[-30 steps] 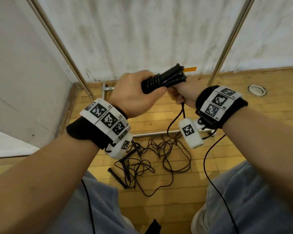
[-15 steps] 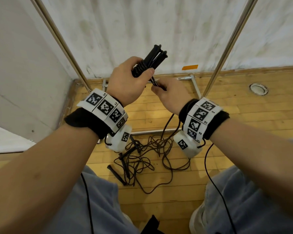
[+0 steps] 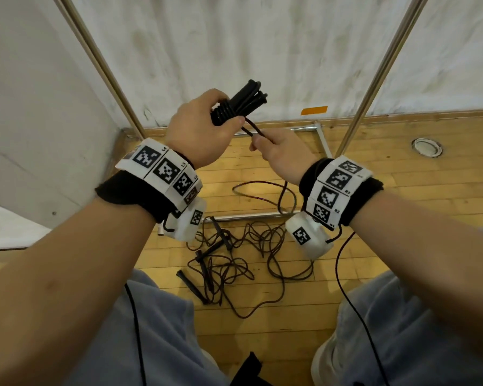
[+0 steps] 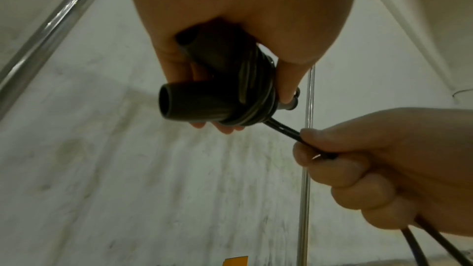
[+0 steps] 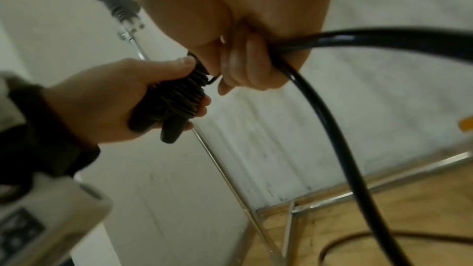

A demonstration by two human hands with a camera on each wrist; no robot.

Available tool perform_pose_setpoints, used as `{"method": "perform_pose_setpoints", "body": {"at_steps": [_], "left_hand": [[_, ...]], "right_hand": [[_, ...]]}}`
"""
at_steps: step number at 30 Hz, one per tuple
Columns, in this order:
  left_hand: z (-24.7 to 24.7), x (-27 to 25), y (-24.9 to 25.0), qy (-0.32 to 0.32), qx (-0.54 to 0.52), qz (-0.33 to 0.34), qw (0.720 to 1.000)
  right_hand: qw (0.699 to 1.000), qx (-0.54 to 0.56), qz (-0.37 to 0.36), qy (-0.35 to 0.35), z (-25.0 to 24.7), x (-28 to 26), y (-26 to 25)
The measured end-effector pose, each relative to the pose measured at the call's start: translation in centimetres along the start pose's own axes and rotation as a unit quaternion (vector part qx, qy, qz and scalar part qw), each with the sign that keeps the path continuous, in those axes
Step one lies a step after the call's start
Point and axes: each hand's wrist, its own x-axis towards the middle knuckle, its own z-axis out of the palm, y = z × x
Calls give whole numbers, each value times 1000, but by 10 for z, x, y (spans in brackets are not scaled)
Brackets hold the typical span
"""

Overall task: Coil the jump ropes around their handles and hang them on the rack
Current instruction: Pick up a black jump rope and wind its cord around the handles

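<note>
The left hand (image 3: 200,132) is wrapped tight around two black jump rope handles (image 3: 241,104) with rope coiled on them. The right hand (image 3: 279,154) makes a fist around the loose rope (image 4: 284,129), just right of the handles. More jump ropes (image 3: 234,254) lie tangled on the wooden floor (image 3: 402,246) below, near the metal rack (image 3: 379,71).

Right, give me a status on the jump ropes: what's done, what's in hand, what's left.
Done: several turns of rope already sit around the paired handles that the left hand grips.
In hand: the right hand pinches the free rope just off the coil, with slack trailing to the floor.
Left: finish this coil, hang it on the rack, then do the tangled ropes lying on the floor.
</note>
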Motion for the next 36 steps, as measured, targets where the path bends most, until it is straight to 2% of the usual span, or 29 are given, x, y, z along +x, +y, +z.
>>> {"method": "perform_pose_setpoints", "body": {"at_steps": [4,6,9,13,17,21,23,27,31,36], "left_hand": [[-1,1,-4,-34,-14,-13,999],[-1,1,-4,-37,-29,-13,999],[0,2,-7,-38,-23,-19,999],[8,3,-19,-66,74,-20,995],[10,4,-28,-133,189,-23,973],[18,-3,-23,-241,213,-3,947],[20,-7,-16,-284,204,19,937],[22,-14,-2,-331,179,51,925],[22,-20,4,-328,148,85,929],[22,-25,8,-250,129,99,954]], "right_hand": [[986,-161,-37,20,6,-3,3],[982,-177,-48,39,8,-5,4],[970,-234,-55,20,8,-5,5],[939,-339,-58,-4,8,-6,3],[909,-407,-91,-10,-1,-9,-1],[915,-384,-105,-61,-14,-9,-4],[916,-381,-116,-53,-18,-8,-5],[925,-355,-130,-37,-21,-6,-2],[937,-325,-123,-24,-25,-3,1],[979,-183,-91,3,-34,3,1]]}}
